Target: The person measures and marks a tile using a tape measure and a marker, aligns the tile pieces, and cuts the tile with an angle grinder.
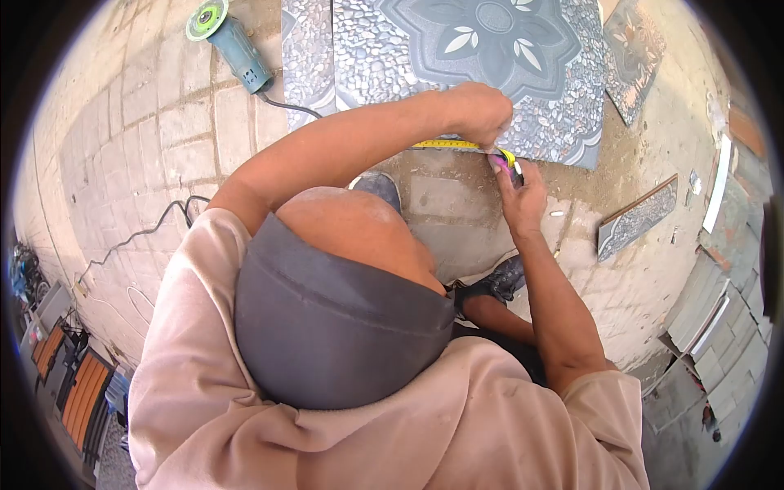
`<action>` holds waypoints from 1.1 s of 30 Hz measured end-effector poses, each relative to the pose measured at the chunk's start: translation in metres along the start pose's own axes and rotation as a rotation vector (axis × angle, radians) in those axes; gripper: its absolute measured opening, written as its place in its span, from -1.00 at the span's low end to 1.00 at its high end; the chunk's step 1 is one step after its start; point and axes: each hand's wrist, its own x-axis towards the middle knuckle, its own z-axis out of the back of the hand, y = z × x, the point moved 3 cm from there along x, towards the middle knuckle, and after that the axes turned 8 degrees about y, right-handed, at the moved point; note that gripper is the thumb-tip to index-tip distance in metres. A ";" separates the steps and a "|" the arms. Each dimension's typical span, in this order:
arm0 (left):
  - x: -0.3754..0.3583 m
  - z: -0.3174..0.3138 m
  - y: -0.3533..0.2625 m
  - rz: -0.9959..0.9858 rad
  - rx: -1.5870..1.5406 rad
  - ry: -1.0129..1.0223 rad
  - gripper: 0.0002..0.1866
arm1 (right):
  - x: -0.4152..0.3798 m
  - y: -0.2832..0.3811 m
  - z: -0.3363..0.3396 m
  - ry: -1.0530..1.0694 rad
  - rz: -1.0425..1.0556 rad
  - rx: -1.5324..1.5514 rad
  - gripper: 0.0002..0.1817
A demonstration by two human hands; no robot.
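The yellow tape measure [457,144] lies stretched along the near edge of the large patterned tile [482,65], its long axis running left to right across the view, just where the tile meets the dusty floor [441,196]. The left hand [478,110] comes in over the tile from the person's left side and presses down on the tape partway along its run, fingers curled together on the blade and the tile's edge. The right hand [523,196] sits just beyond, at the tape's right end, its fingers clamped on the tape case [510,166] (a purple and black body, mostly hidden in the grip). So the two hands are close together, the left one farther from the body and on the tile, the right one nearer the body and off the tile's edge, with the exposed blade reaching away to the left of both. A second tile [309,57] lies touching the first on its left, and an angle grinder [229,45] rests on the paving well apart to the left, its cable trailing toward the tiles. A dark shoe [498,282] stands on the floor below the right hand
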 end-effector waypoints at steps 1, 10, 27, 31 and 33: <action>-0.001 0.000 0.000 0.000 0.007 -0.010 -0.76 | 0.000 0.001 0.003 0.034 0.028 0.018 -0.59; -0.048 0.043 -0.025 0.030 0.012 -0.191 -0.92 | 0.012 0.049 0.087 0.247 0.166 0.124 -0.66; -0.059 0.134 0.115 0.256 -0.100 -1.357 -0.56 | 0.415 0.124 0.125 0.244 0.410 -0.131 -0.62; -0.068 0.121 0.147 0.327 -0.117 -1.386 -0.56 | 0.447 0.128 0.113 0.377 0.422 -0.081 -0.58; -0.070 0.120 0.156 0.337 -0.122 -1.388 -0.56 | 0.459 0.128 0.105 0.441 0.431 -0.078 -0.60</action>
